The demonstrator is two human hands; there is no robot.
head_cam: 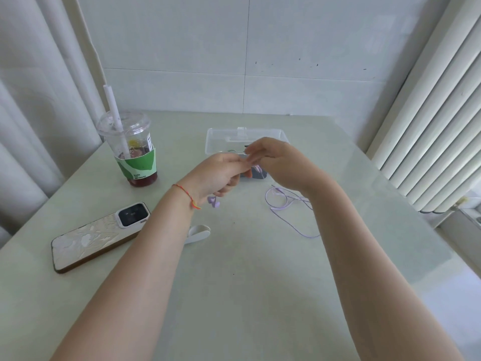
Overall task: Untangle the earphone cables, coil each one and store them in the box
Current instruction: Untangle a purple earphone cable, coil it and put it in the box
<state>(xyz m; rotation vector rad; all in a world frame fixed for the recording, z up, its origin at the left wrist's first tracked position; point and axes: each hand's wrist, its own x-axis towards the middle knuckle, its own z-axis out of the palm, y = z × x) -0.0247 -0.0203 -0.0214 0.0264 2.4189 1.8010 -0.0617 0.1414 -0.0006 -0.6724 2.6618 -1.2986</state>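
Observation:
My left hand and my right hand meet above the table's middle, fingertips together, pinching a thin lilac earphone cable between them. Purple earbuds hang just below my left hand. The rest of the lilac cable lies in loose loops on the table under my right wrist and trails toward me. A clear plastic box stands open just behind my hands, with something dark and thin inside it. A small dark object sits partly hidden beneath my hands.
A plastic cup with a straw and a green sleeve stands at the back left. A phone lies face down at the left, a white clip-like piece beside my left forearm. Curtains hang at left; a ribbed radiator stands at right.

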